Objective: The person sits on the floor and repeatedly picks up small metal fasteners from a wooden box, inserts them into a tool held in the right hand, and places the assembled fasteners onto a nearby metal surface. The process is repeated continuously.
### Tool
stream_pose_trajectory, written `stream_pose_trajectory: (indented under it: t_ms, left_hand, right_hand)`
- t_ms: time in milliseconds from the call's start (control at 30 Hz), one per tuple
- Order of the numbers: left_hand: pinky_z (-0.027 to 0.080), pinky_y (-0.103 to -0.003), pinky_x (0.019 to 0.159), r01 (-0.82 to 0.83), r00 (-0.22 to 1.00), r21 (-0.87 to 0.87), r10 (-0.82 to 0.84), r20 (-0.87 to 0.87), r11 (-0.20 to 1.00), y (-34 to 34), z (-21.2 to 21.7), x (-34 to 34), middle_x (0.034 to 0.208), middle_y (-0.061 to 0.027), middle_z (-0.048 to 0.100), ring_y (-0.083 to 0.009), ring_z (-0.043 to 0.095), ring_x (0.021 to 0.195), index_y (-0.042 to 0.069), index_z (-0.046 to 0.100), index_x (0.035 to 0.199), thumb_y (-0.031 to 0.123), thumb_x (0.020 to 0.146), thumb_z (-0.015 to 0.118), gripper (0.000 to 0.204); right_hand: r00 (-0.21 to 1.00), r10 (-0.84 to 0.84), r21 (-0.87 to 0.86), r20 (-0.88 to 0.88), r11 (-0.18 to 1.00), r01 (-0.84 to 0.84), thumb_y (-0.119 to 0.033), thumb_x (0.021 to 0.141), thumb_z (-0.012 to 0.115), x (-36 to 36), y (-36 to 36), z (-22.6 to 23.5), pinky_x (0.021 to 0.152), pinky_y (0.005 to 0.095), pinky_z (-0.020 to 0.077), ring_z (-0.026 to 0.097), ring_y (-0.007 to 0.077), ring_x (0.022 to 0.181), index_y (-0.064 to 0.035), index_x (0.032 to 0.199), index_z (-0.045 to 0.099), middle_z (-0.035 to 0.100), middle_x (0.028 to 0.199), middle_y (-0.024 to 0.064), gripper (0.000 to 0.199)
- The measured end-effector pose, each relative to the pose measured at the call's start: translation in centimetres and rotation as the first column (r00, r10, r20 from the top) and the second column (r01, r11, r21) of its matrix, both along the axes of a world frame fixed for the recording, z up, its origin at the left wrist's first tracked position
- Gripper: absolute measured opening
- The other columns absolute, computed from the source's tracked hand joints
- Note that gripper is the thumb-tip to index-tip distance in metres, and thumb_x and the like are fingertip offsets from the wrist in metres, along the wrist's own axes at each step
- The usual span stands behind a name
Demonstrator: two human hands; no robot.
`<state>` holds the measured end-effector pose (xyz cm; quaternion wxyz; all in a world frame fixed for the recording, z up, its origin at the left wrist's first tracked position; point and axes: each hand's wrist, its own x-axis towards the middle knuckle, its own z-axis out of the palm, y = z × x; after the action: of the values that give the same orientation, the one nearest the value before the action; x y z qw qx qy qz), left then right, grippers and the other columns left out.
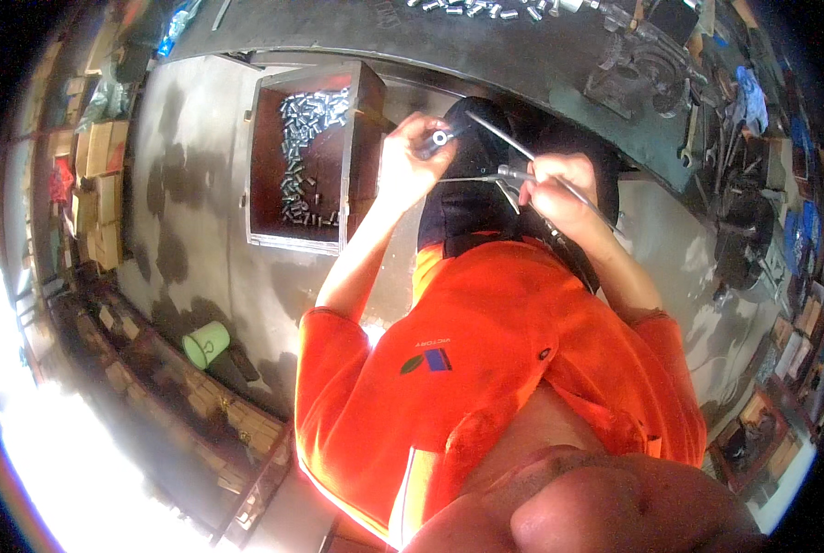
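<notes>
My left hand [414, 161] is closed around a small grey metal sleeve [440, 138], its ring-shaped end showing between thumb and fingers. To its right, my right hand [564, 189] grips a long thin metal rod [504, 138] that slants up and left past the fingers. A second slim tool with a thicker grey head [515, 172] also sticks out of this hand, and its thin tip points toward my left hand. What kind of tool it is I cannot make out. Both hands are above my dark trousers, apart from each other.
Left of my left arm stands an open box [294, 243] with many small shiny metal cylinders [294, 138]. A dark workbench [513, 74] runs across the far side, with more metal pieces [476, 9] and a wrench [688, 147]. A green bucket [206, 346] is at lower left.
</notes>
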<state>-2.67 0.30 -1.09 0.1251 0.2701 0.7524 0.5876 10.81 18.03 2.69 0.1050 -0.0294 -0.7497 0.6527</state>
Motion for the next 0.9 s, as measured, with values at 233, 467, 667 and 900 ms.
stream_pose_trajectory:
  t_ms: [233,467,667,900]
  left_hand:
    - [0.041,-0.021,0.049,-0.085,0.945,-0.127,0.04,-0.325,0.988,-0.6,0.0,-0.4,0.069,-0.0041,0.053,-0.0079,0.05,0.053,0.0,0.061,0.079,-0.002,0.064,0.067,0.017]
    - [0.043,-0.025,0.047,-0.044,0.881,-0.155,-0.035,-0.472,0.987,-0.2,0.4,0.3,0.069,-0.0051,0.053,-0.0124,0.054,0.051,0.002,0.063,0.079,-0.002,0.062,0.066,0.018]
    - [0.05,-0.034,0.053,0.15,0.818,-0.147,-0.206,-0.538,0.978,1.4,0.2,0.1,0.076,-0.0077,0.056,-0.026,0.06,0.061,0.007,0.062,0.084,0.005,0.057,0.071,0.028]
    - [0.051,-0.036,0.061,-0.046,0.763,-0.233,-0.116,-0.635,0.971,6.7,1.0,-9.3,0.081,-0.01,0.062,-0.0255,0.063,0.068,0.009,0.065,0.082,0.012,0.063,0.068,0.019]
  right_hand:
    - [0.963,0.242,0.039,-0.118,0.97,-0.239,-0.002,0.057,0.054,1.0,-0.9,2.9,0.04,0.0308,0.0305,0.039,0.0182,0.039,-0.0052,0.05,0.032,0.033,0.047,0.0062,0.023]
    - [0.985,0.168,0.047,0.028,0.985,-0.169,-0.007,0.062,0.055,0.2,-1.5,0.6,0.04,0.0297,0.0253,0.033,0.011,0.038,-0.0057,0.049,0.036,0.031,0.044,0.0038,0.023]
    - [0.986,0.131,0.181,-0.103,0.977,-0.111,-0.006,0.065,0.056,-2.9,-1.9,-1.1,0.041,0.0313,0.0305,0.037,0.0138,0.04,-0.0039,0.054,0.044,0.038,0.046,0.0075,0.016]
    - [0.978,-0.095,0.093,-0.186,0.989,0.114,-0.002,0.062,0.053,-1.5,1.7,-0.1,0.04,0.0291,0.0306,0.039,0.0108,0.041,-0.0029,0.051,0.042,0.038,0.046,0.0041,0.016]
